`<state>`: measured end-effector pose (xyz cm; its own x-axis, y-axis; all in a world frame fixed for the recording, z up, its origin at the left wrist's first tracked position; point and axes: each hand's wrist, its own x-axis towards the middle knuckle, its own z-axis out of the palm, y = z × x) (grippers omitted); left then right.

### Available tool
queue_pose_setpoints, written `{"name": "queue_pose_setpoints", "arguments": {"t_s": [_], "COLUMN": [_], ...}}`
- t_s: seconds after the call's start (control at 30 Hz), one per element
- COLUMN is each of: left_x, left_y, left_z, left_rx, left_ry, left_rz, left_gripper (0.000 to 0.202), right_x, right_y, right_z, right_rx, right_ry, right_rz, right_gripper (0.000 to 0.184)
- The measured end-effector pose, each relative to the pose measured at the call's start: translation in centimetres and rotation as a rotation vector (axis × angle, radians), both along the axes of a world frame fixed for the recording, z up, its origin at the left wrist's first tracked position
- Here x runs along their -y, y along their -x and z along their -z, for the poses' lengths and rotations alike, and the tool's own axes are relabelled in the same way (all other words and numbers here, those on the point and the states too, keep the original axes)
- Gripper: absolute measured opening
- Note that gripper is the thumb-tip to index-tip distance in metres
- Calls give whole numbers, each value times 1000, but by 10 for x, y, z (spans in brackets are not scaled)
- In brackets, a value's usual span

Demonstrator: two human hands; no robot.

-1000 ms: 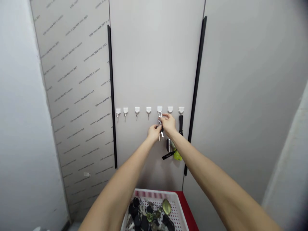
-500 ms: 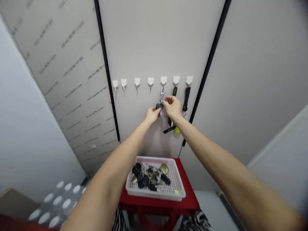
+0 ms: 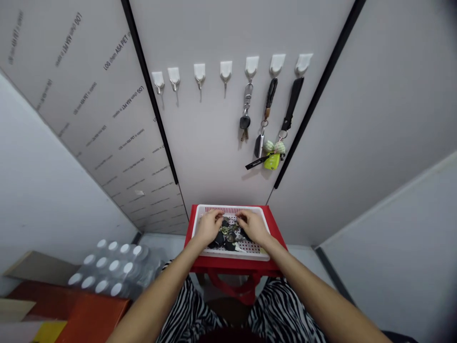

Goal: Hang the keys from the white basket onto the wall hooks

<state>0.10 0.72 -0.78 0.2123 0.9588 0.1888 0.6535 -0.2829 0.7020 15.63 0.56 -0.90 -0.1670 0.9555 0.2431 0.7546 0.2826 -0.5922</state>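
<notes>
A white plastic basket holds a jumble of keys and key fobs, mostly dark with some brass-coloured pieces. Over its left side is my left hand, fingers curved, with a gap between thumb and fingertips. Opposite it, my right hand reaches in from the right, thumb and fingers also apart. Neither hand shows anything held. On the wall, a keychain with a dark-headed key hangs from a white hook. Beside it hang a braided black strap with a fob and a flat black strap with a lime-green key case.
Several bare white hooks line the wall to the left. The basket stands on a red stool-like surface in front of my knees. Capped plastic bottles and an orange-brown box stand at lower left.
Both my hands have let go of the keychain on the hook and come down to the basket. The keychain now hangs freely. My view has tilted downward.
</notes>
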Motion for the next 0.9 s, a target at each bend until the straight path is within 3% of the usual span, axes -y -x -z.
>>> {"name": "queue_pose_setpoints", "arguments": {"t_s": [0.13, 0.27, 0.5, 0.67, 0.8, 0.9], "left_x": [2, 2, 4, 3, 2, 2], "left_y": [-3, -4, -1, -1, -1, 0], "left_z": [0, 5, 5, 4, 3, 1], "left_rx": [-264, -368, -379, -344, -295, -251], "left_ry": [-85, -131, -106, -89, -58, -41], "left_rz": [114, 164, 196, 208, 180, 150], "left_gripper": [21, 23, 28, 27, 28, 30], "right_x": [7, 11, 13, 16, 17, 16], "right_y": [4, 5, 5, 5, 5, 5], "right_z": [-4, -6, -4, -4, -4, -3], "right_rx": [264, 374, 279, 240, 290, 282], "right_ry": [-2, 11, -17, -54, -18, -9], "right_rz": [-84, -132, -192, -327, -374, -347], "right_gripper": [22, 26, 22, 15, 34, 21]}}
